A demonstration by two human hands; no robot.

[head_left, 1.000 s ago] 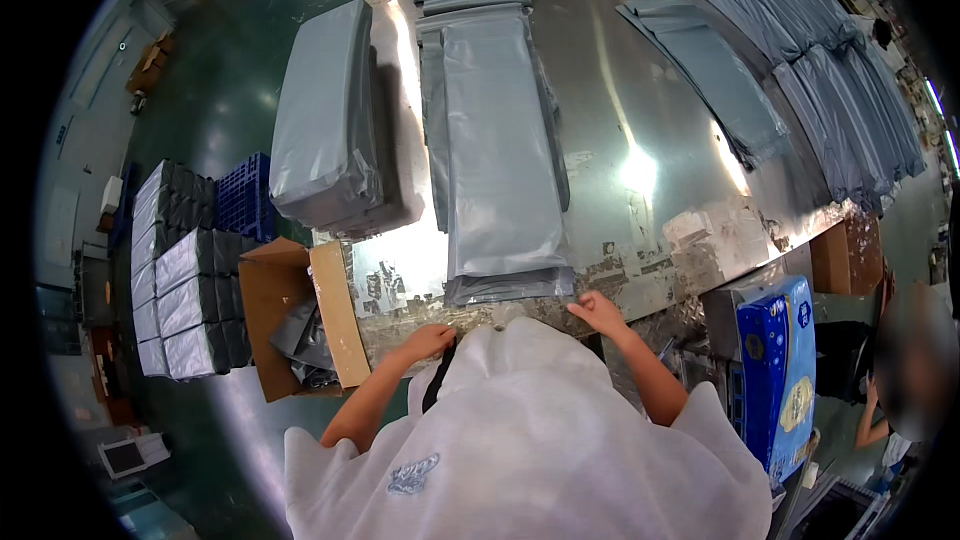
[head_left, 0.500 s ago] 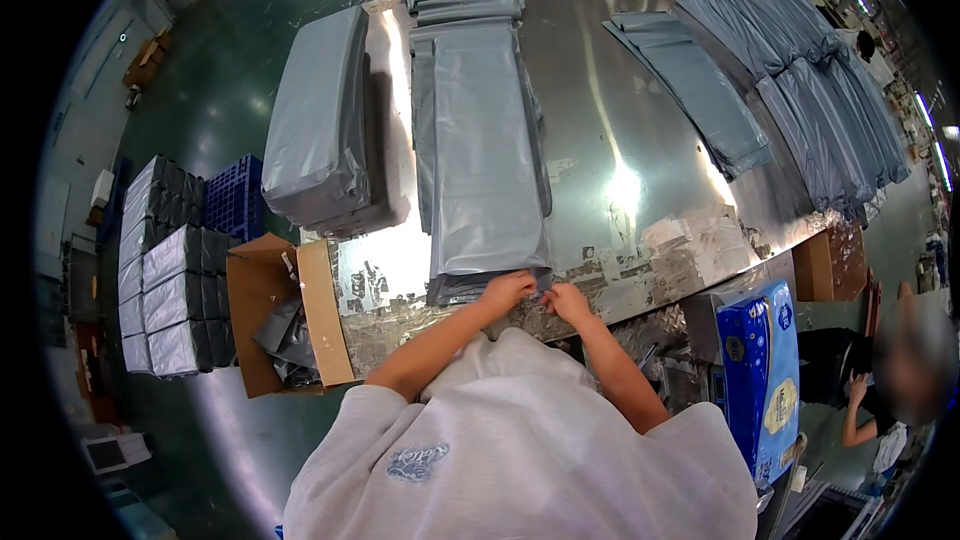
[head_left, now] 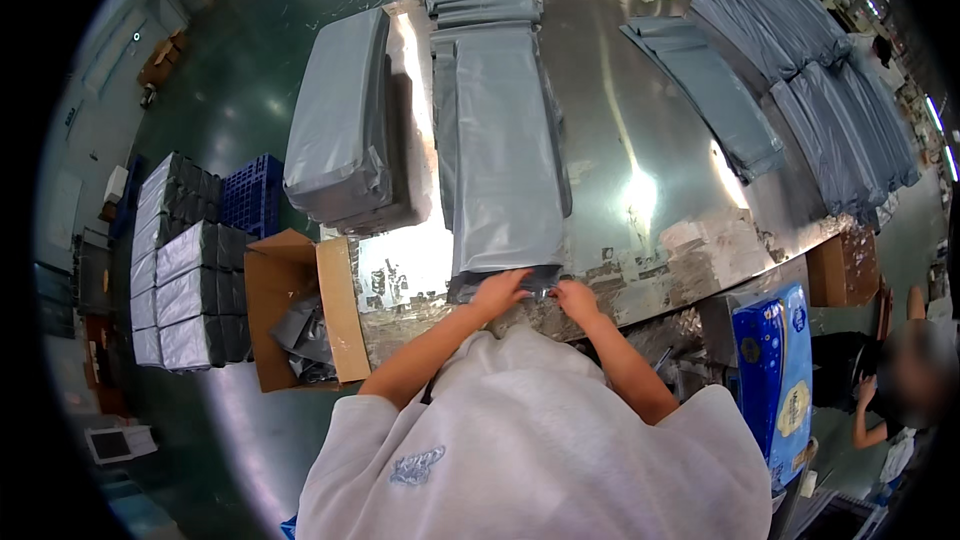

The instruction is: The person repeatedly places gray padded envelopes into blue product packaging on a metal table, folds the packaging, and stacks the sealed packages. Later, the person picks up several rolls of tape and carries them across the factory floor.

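The grey plastic mailing bag (head_left: 505, 155) you are working on lies flat on the metal desk (head_left: 640, 120), running lengthwise away from you on top of a few more of the same kind, with its near end at the desk's front edge. Your left hand (head_left: 497, 292) and right hand (head_left: 577, 300) both rest on that near end, close together. Your left fingers (head_left: 518, 281) are curled down onto the bag's edge and your right fingers (head_left: 558, 290) pinch the same edge just beside them; how firmly each grips, the picture does not show.

Just left of the bag sits a tall stack of folded grey bags (head_left: 340, 125). Beyond its far end lies a smaller folded pile (head_left: 484, 0). Well to your right, more grey bags are spread in overlapping rows (head_left: 810, 70) across the desk's far corner.

On the floor to your left stands an open cardboard box (head_left: 290, 310) with crumpled grey plastic inside, and past it a block of wrapped bundles (head_left: 180, 260) beside a blue crate (head_left: 250, 195). To your right, below the desk, a blue printed package (head_left: 775, 360) stands upright, and another person (head_left: 900, 380) is nearby.
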